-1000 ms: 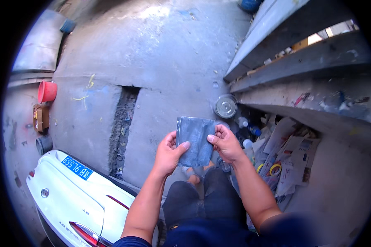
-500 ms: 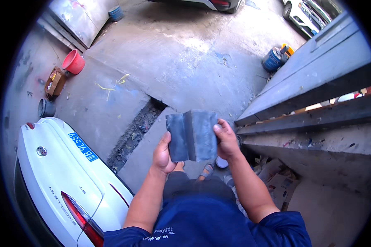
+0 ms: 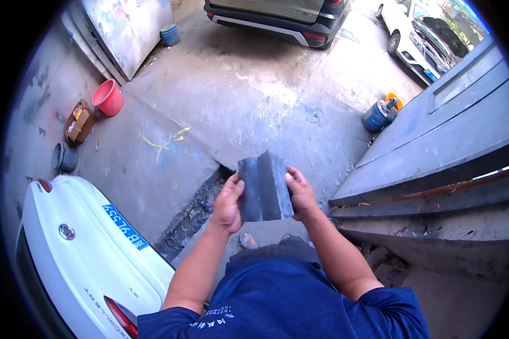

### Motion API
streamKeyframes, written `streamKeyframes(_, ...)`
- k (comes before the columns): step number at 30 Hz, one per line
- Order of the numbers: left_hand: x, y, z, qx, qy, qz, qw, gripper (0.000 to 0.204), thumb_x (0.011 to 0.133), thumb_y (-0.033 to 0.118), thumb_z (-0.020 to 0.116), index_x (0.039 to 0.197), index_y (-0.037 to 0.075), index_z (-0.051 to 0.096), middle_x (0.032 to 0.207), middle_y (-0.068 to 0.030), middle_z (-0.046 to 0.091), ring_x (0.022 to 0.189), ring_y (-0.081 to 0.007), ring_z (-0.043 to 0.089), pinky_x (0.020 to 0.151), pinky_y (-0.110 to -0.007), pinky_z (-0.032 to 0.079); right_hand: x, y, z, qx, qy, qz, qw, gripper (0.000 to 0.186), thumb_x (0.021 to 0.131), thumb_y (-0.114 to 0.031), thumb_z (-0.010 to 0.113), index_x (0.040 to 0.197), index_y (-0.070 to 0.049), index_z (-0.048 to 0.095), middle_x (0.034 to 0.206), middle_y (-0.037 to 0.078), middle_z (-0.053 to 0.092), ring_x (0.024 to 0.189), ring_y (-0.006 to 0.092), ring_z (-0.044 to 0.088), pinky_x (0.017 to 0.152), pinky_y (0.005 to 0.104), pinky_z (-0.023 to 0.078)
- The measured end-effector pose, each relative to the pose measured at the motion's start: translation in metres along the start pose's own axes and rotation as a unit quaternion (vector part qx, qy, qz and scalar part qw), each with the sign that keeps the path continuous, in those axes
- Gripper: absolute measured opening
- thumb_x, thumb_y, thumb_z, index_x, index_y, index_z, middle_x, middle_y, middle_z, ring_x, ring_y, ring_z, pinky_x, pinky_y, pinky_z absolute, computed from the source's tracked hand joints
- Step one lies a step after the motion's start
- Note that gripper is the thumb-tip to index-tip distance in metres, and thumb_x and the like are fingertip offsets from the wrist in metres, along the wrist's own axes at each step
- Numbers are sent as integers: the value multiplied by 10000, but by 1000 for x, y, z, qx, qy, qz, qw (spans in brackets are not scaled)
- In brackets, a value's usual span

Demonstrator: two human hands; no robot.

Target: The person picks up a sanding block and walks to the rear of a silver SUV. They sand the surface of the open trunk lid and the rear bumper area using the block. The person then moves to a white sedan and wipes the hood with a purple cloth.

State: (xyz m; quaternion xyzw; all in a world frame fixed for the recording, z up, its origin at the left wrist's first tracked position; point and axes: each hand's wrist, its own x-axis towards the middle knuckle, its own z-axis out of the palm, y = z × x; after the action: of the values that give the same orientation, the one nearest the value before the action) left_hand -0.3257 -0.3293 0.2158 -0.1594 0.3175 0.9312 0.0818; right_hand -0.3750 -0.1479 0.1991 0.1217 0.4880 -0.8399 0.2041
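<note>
Held out in front of my body is a dark grey-blue rectangular piece (image 3: 251, 192), like a stiff sheet or panel with a lengthwise fold down its middle. I cannot tell its material. Its right half rises at an angle to the left half. My left hand (image 3: 227, 206) grips the left edge, thumb lying on the near face. On the opposite edge my right hand (image 3: 301, 195) has closed, its thumb near the upper right part. The fingers behind the piece are mostly hidden.
A white car's rear (image 3: 85, 243) stands close on the left. Beneath my hands a rubble-filled trench (image 3: 192, 217) cuts the floor. At left are a red bucket (image 3: 108, 99), a cardboard box (image 3: 80, 121) and a dark bucket (image 3: 65, 157). Grey metal panels (image 3: 435, 135) border the right.
The view has tilted up, showing more of the parked vehicles ahead. The folded piece has turned in my hands, and its right half now appears narrower and steeper. Both hands still hold it.
</note>
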Motion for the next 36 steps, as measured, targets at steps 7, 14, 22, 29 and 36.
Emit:
streamKeyframes(7, 74, -17, 4, 81, 47, 32, 995, 292, 1006, 178, 501, 1266, 47, 484, 1194, -101, 582, 979, -144, 623, 800, -279, 536, 62, -5, 23, -60, -25, -38, 997, 408, 991, -175, 527, 1337, 13, 422, 1131, 112, 613, 974, 137, 605, 857, 290, 507)
streamKeyframes(14, 169, 33, 15, 28, 86, -10, 996, 441, 1011, 374, 483, 1293, 36, 507, 1214, -87, 597, 1105, -163, 572, 964, -322, 441, 183, -43, 26, -113, -95, -38, 988, 425, 982, -146, 551, 1341, 21, 395, 1055, 101, 635, 939, 125, 599, 829, 280, 496)
streamKeyframes(22, 261, 91, 47, 146, 72, -21, 986, 466, 961, 359, 585, 1263, 10, 514, 1173, -84, 603, 1083, -160, 581, 932, -322, 474, 285, -105, 52, -239, -186, 12, 953, 377, 989, -208, 552, 1276, 19, 464, 1039, 85, 619, 949, 116, 560, 805, 281, 479)
streamKeyframes(29, 341, 133, 42, 34, 85, 55, 994, 525, 937, 322, 639, 1331, 58, 413, 1174, -92, 578, 1070, -176, 575, 917, -357, 490, 374, -118, 85, -219, -211, 71, 950, 346, 984, -268, 563, 1196, 3, 530, 996, 56, 600, 907, 99, 528, 749, 290, 466)
streamKeyframes(36, 440, 199, 3, 106, 166, 99, 975, 553, 918, 215, 670, 1339, 31, 362, 1193, -117, 570, 1088, -176, 560, 935, -339, 473, 483, -130, 144, -192, -146, 15, 970, 233, 967, -225, 590, 1037, -5, 555, 907, 35, 621, 784, 77, 556, 709, 242, 478)
